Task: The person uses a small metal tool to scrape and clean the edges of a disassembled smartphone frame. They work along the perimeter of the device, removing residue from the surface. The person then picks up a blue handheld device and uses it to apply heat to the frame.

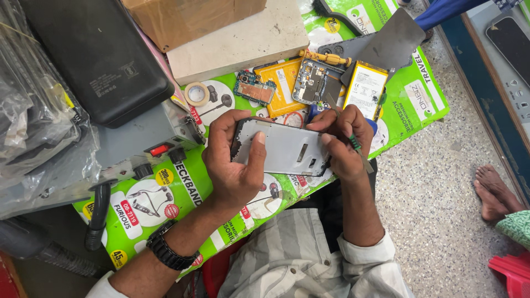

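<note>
Best to keep the grey phone frame (284,148) flat and steady, low over the green mat (419,105), so the thin tool (353,142) does not slip. At nine o'clock of the frame, left hand (234,160) curled half shut around its end, thumb flat on top. At three o'clock, right hand (343,140) closed tight, pinching tool and frame edge.
</note>
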